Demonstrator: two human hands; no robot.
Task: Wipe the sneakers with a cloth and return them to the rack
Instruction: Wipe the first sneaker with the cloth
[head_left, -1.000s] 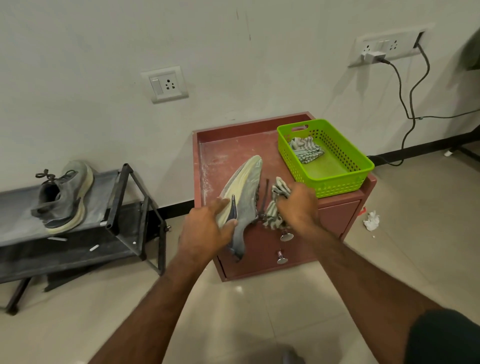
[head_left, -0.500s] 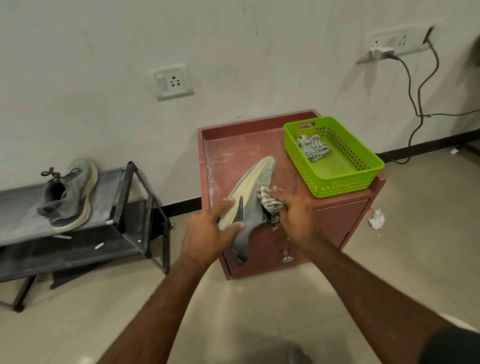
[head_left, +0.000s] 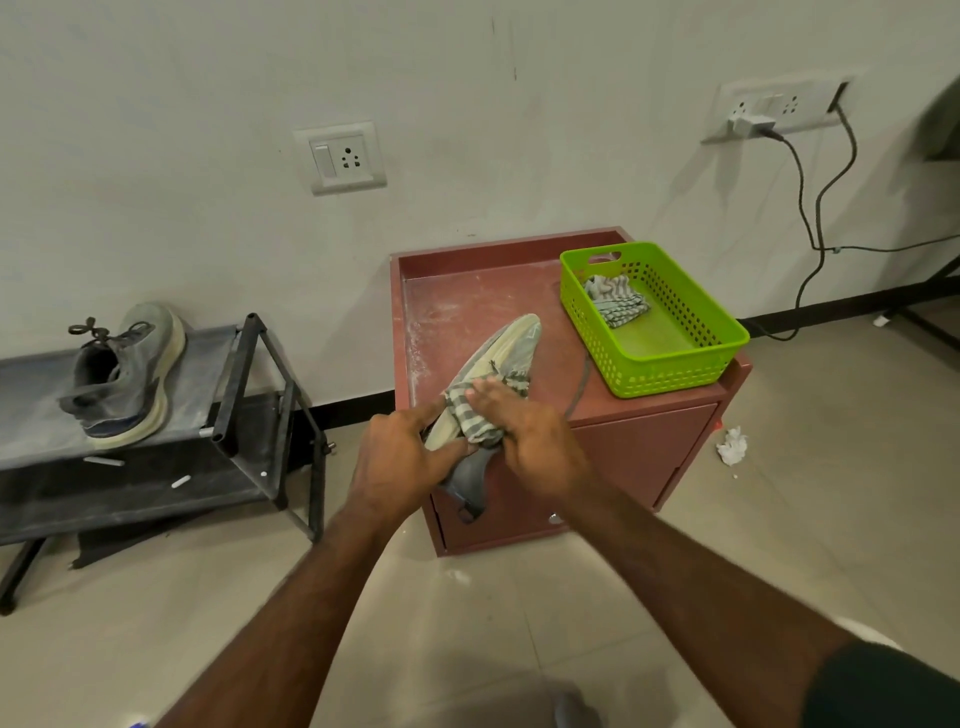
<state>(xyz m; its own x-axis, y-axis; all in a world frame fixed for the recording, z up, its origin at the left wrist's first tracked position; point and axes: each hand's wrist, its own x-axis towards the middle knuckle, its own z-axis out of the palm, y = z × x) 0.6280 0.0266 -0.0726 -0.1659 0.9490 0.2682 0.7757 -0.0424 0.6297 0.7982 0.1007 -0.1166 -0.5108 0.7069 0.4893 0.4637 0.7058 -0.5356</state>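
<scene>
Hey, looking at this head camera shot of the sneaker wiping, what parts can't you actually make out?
- Grey sneaker with cream sole on the red cabinet: its middle is covered by the striped cloth and both hands.
- Right hand: its palm is hidden, so its grip on the cloth cannot be judged.
- Left hand: its fingertips under the sneaker are hidden.
- Black shoe rack: its left side is cut off by the frame edge.
</scene>
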